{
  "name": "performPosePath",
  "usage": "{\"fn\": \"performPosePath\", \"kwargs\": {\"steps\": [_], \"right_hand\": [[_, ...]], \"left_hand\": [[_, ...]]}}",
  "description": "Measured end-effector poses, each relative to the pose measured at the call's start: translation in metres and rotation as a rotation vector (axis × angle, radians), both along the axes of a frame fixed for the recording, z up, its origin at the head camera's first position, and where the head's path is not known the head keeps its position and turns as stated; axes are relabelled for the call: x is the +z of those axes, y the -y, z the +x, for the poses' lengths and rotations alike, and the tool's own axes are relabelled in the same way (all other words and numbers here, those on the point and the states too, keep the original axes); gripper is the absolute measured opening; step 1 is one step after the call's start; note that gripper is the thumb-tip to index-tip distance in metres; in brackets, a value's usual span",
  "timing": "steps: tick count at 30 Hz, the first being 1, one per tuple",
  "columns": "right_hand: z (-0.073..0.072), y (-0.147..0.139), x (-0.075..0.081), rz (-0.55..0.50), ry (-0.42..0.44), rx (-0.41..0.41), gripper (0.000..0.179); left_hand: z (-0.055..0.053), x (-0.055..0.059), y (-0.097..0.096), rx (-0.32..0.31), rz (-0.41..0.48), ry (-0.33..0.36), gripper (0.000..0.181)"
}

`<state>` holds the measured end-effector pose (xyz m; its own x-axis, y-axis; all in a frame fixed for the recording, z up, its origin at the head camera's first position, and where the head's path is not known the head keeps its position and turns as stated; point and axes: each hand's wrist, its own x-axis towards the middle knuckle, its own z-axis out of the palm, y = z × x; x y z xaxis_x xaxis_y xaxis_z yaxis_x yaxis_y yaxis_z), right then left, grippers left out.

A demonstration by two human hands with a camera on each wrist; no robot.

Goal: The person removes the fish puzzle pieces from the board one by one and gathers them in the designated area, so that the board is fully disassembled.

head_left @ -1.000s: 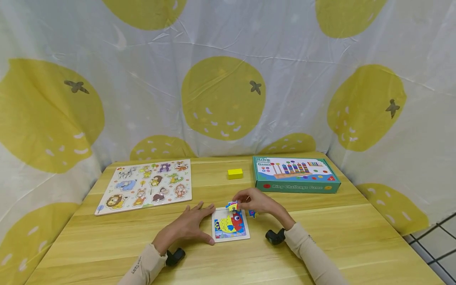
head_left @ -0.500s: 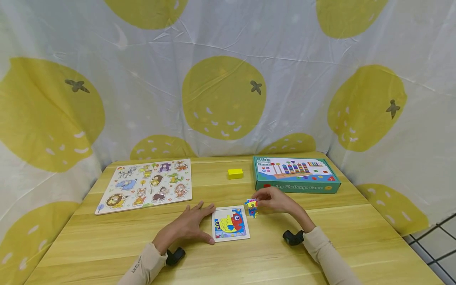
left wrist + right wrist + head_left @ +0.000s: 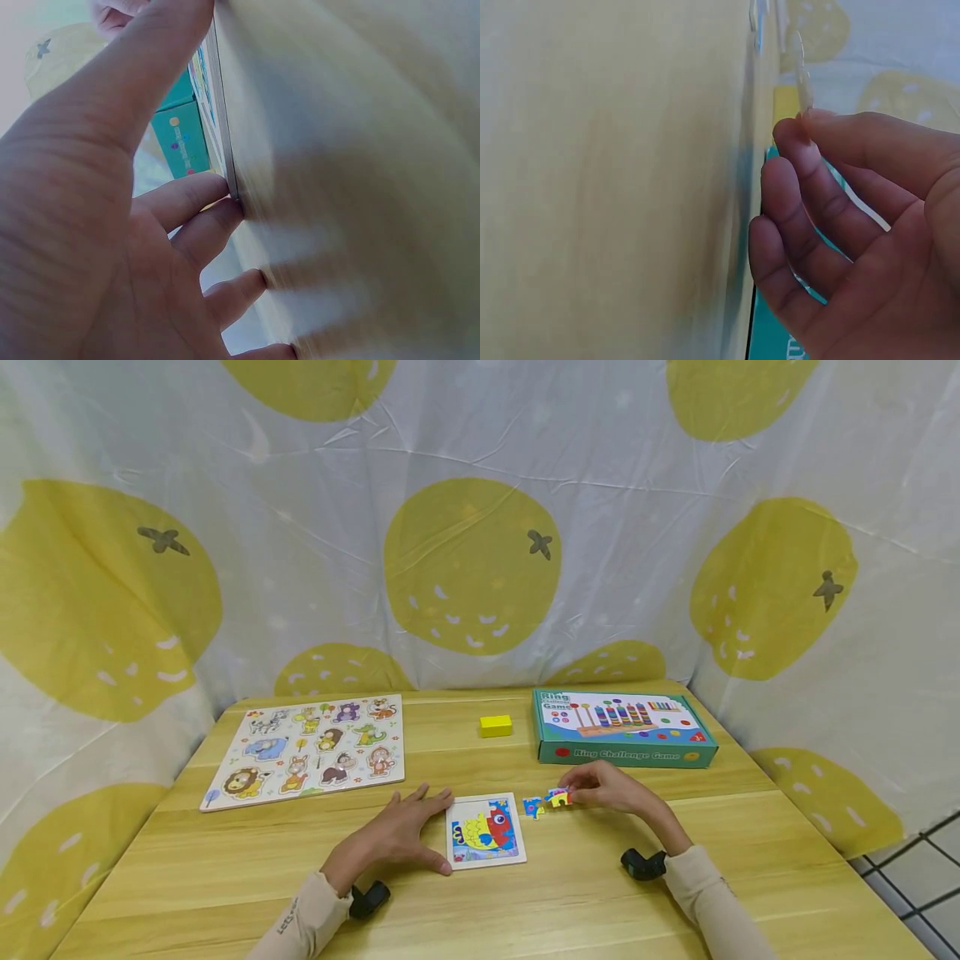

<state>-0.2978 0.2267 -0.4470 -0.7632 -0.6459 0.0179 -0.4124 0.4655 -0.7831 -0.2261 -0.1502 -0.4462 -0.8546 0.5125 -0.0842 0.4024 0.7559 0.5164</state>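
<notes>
A small fish jigsaw puzzle in a white-edged tray (image 3: 486, 863) lies at the middle of the table, its upper left part bare. My left hand (image 3: 397, 832) rests at the tray's left side, fingers spread and straight, thumb at the lower left corner; the left wrist view shows fingertips against the tray's edge (image 3: 223, 120). To the right of the tray, my right hand (image 3: 611, 789) pinches a yellow, red and blue puzzle piece (image 3: 558, 797) between thumb and index finger. In the right wrist view this piece (image 3: 804, 79) shows edge-on. Another blue puzzle piece (image 3: 532, 807) lies between it and the tray.
At the back left lies a large animal puzzle board (image 3: 315, 747). A yellow block (image 3: 495, 726) stands behind the fish puzzle. The green Ring Challenge Game box (image 3: 626, 752) sits at the back right, just beyond my right hand. A patterned curtain (image 3: 472, 568) surrounds the table.
My right hand has moved right with the puzzle piece, from above the tray's top edge to past the loose blue piece, and turned it. The left hand has stayed in place.
</notes>
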Motion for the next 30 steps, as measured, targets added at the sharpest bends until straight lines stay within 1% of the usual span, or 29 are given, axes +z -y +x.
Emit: {"fn": "performPosePath", "kwargs": {"steps": [3, 9, 18, 23, 30], "right_hand": [[-0.002, -0.006, -0.003, -0.007, -0.001, 0.006, 0.022], [-0.003, -0.011, -0.004, 0.005, -0.001, 0.0, 0.021], [-0.003, -0.012, -0.007, -0.009, 0.017, 0.023, 0.02], [-0.002, -0.01, -0.007, 0.003, -0.016, 0.036, 0.018], [0.0, -0.007, -0.006, 0.045, -0.05, 0.022, 0.018]], "left_hand": [[0.0, 0.0, 0.0, 0.0, 0.001, -0.004, 0.101], [0.0, -0.001, 0.0, -0.005, -0.004, -0.011, 0.101], [-0.001, -0.002, 0.0, -0.006, -0.006, -0.012, 0.101], [-0.001, -0.002, 0.001, -0.006, -0.007, -0.012, 0.101], [-0.001, -0.002, 0.001, -0.007, -0.003, -0.014, 0.101]]}}
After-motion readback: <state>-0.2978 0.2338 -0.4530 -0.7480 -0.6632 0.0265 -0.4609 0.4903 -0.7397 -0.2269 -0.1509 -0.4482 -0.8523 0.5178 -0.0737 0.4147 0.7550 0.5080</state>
